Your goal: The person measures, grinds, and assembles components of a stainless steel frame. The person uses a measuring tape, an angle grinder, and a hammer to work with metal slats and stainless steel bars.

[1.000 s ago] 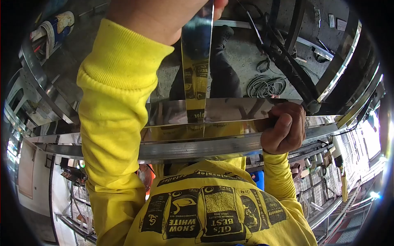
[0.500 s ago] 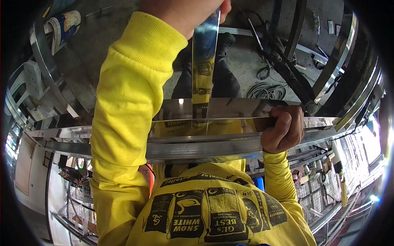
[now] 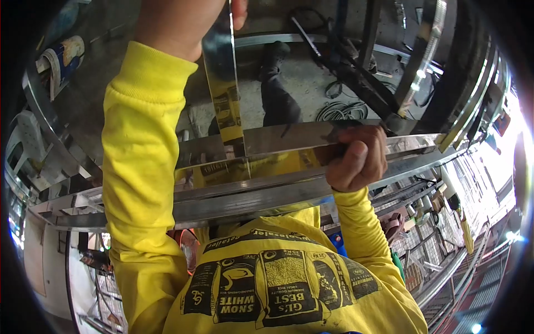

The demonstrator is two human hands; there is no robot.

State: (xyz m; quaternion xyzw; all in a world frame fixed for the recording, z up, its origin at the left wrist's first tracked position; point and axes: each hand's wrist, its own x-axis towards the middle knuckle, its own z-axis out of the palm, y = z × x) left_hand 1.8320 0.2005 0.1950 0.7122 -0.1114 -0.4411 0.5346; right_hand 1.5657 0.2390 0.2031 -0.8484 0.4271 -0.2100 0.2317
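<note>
My left hand [image 3: 181, 22] is at the top edge of the view, partly cut off, with its fingers around a polished metal bar [image 3: 223, 94]. That bar is mirror-bright and reflects the yellow shirt. Its lower end meets a long polished metal tube [image 3: 289, 133] that runs across in front of my chest. Closed round the right part of this tube is my right hand [image 3: 359, 158], thumb on the near side and fingertips hidden. A duller grey metal bar [image 3: 250, 200] lies alongside the tube, nearer my body.
A coil of cable [image 3: 340, 111] lies on the concrete floor beyond the tube, beside dark metal beams [image 3: 367, 78]. More shiny metal bars stand at the left and right. A paint-stained bucket [image 3: 67, 53] is at the upper left, a white plastic chair [image 3: 28, 136] below it.
The whole view has shifted and tilted slightly, so both hands and the metal appear further left and higher. Both hands keep their hold.
</note>
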